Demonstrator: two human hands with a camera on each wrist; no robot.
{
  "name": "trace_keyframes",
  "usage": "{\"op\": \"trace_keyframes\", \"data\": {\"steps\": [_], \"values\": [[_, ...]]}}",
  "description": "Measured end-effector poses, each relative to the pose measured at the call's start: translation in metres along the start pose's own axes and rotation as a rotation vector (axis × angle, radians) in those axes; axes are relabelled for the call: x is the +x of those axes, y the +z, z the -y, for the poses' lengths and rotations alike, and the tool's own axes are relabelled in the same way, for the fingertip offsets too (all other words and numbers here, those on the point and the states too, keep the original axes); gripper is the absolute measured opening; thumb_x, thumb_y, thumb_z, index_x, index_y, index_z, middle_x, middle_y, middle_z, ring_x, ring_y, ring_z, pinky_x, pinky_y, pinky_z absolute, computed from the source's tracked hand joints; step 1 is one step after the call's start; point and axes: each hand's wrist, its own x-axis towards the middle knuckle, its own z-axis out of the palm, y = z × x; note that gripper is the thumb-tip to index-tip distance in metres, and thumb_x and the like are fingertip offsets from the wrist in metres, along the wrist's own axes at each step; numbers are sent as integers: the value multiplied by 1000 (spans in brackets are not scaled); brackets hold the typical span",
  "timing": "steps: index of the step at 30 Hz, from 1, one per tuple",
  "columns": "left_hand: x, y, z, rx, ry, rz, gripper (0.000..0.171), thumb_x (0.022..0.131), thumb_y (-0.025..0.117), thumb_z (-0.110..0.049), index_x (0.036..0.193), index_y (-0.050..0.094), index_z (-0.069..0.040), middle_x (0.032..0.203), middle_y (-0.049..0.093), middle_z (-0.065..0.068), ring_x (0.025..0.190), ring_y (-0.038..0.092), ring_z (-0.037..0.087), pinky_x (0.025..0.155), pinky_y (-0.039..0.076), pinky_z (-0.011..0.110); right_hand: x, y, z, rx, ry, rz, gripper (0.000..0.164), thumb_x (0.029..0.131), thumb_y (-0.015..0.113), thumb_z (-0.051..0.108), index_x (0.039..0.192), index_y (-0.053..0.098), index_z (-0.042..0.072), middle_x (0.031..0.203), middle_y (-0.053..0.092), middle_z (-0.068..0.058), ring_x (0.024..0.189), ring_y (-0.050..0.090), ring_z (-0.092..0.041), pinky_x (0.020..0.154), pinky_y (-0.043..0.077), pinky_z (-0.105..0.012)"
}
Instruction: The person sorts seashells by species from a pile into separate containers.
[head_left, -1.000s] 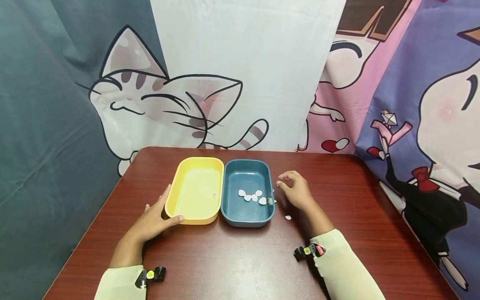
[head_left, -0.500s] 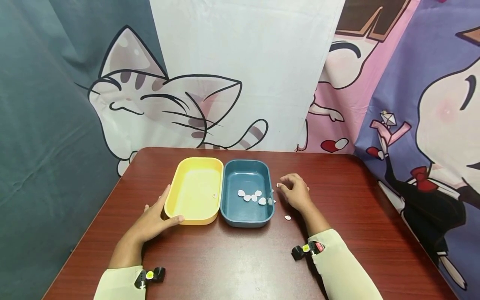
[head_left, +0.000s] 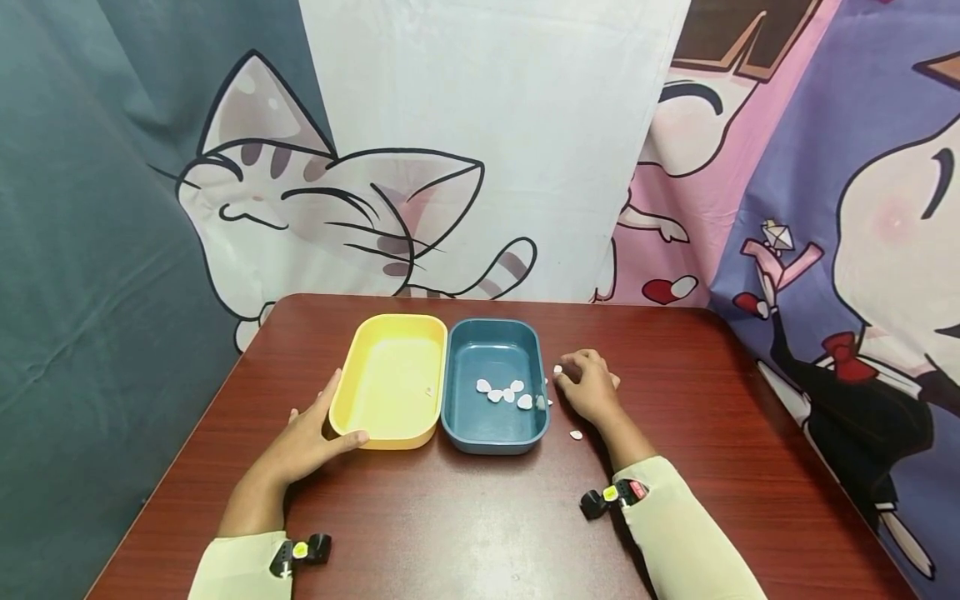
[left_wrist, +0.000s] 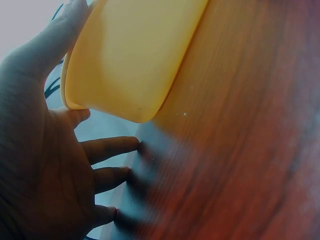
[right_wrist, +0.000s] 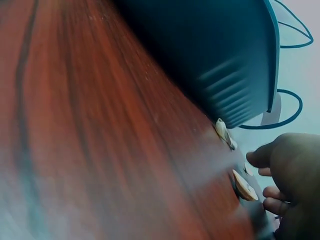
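My left hand (head_left: 303,437) spans the near-left corner of a yellow tray (head_left: 388,444). Its thumb lies on the near rim and its index finger touches the side. In the left wrist view the other fingers (left_wrist: 111,145) are spread and straight, tips down on the table. Just right of a blue tray (head_left: 495,446), my right hand (head_left: 592,387) pinches a small white seashell (head_left: 557,369) between thumb and index finger. Several white seashells (head_left: 496,396) lie in the blue tray. In the right wrist view another shell (right_wrist: 244,186) rests on the table beneath the fingers.
The two trays stand side by side, touching, on the brown wooden table (head_left: 450,533). One loose shell (head_left: 576,435) lies near my right wrist, and another (right_wrist: 226,134) sits against the blue tray's outer wall. Behind the table hangs a printed cartoon curtain (head_left: 480,225).
My right hand has lowered slightly, and its thumb and index finger have closed on a shell beside the blue tray. My left hand and both trays stay in place.
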Motion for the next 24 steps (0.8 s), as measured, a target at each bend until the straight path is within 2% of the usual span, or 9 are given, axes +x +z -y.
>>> {"op": "trace_keyframes", "data": {"steps": [16,24], "values": [[0,0,-1,0,0,2,124,92,82,-54,178,1,-19,179,23,29,162,26,60,125,2,87,1,5,-1,-27,27,-50,28,98,80,21,124,82,10,132,64,-16,132,57,-38,101,33,-65],[0,0,-1,-6,-3,1,125,91,83,-54,178,1,-18,179,22,29,163,24,60,124,1,88,1,7,0,-29,29,-59,20,99,80,23,115,85,12,131,64,-14,130,57,-37,103,32,-65]]}}
